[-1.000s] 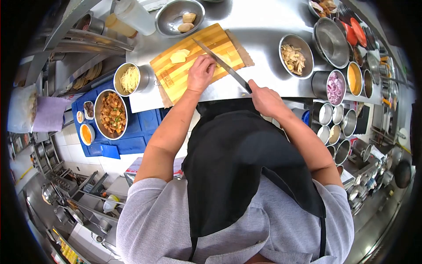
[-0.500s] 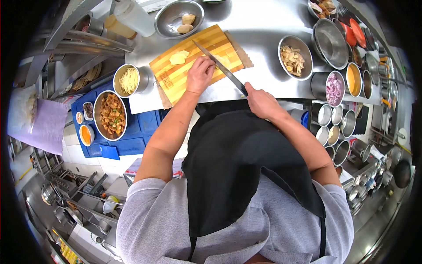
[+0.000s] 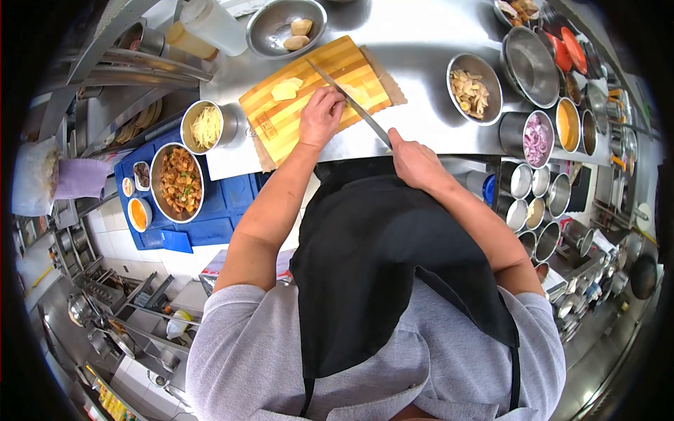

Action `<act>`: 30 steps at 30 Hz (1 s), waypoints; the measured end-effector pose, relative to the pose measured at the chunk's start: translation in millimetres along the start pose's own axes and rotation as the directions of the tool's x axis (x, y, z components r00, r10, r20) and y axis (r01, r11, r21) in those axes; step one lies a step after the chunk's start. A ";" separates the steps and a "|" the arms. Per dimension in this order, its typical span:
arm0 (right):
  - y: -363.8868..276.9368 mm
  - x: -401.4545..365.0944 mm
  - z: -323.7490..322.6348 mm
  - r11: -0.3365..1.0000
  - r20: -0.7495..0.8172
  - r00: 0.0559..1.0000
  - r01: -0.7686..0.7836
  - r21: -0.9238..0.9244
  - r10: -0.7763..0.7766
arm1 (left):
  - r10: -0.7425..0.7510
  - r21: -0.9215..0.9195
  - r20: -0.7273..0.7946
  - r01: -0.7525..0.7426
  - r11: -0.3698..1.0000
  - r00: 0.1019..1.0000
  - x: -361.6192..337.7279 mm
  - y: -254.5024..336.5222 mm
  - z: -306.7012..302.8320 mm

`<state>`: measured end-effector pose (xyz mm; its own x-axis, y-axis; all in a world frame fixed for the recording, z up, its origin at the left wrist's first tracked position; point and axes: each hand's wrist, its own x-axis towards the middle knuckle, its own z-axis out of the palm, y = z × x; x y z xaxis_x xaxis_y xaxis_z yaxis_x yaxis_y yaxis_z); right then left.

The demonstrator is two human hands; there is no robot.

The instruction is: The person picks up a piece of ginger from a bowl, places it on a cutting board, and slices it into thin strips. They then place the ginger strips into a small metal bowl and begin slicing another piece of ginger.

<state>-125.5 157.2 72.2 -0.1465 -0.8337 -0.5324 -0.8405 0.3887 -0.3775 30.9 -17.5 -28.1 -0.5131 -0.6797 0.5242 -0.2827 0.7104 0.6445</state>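
My right hand (image 3: 415, 161) is closed round the handle of a long kitchen knife (image 3: 362, 114), whose blade slants across the striped wooden cutting board (image 3: 330, 64). Curled fingers of my left hand (image 3: 323, 118) rest on the board close beside the blade; whatever lies under them is hidden. Pale yellow slices (image 3: 357, 93) lie on the far side of the knife, thin and hard to make out. Left of my left hand sit a few thicker pale yellow pieces (image 3: 286, 89), cut and peeled. Behind the board, a steel bowl (image 3: 261, 41) holds brown-skinned pieces.
On the left stand a pot of yellow strips (image 3: 206, 128) and a bowl of browned chunks (image 3: 180, 184) on a blue surface (image 3: 228, 203). To the right are a bowl of pale slices (image 3: 469, 93), a pot of chopped purple onion (image 3: 537, 140) and several steel containers (image 3: 520, 181).
The view has shifted very slightly. Both hands and the knife keep nearly the same pose on the board.
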 end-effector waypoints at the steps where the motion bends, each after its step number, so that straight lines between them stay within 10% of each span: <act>1: -1.2 3.6 2.2 1.000 0.001 1.000 -0.001 0.002 0.001 | 0.007 -0.003 0.001 -0.007 1.000 1.000 -0.1 -0.3 0.2; 23: 44.3 -4.0 -14.1 0.974 -0.009 1.000 0.020 0.224 -0.019 | -0.180 -0.173 0.007 0.179 0.969 0.984 -6.2 -9.0 5.9; 30: 83.3 -24.8 -10.2 0.918 -0.081 0.995 -0.016 0.396 0.052 | -0.165 0.142 0.381 0.119 0.983 0.910 39.3 14.8 -3.7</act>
<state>-197.2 206.3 61.6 -0.2312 -0.8415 -0.4883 -0.5630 0.5250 -0.6382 9.6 -34.3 4.1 -0.7285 -0.6664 0.1586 -0.4541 0.6431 0.6166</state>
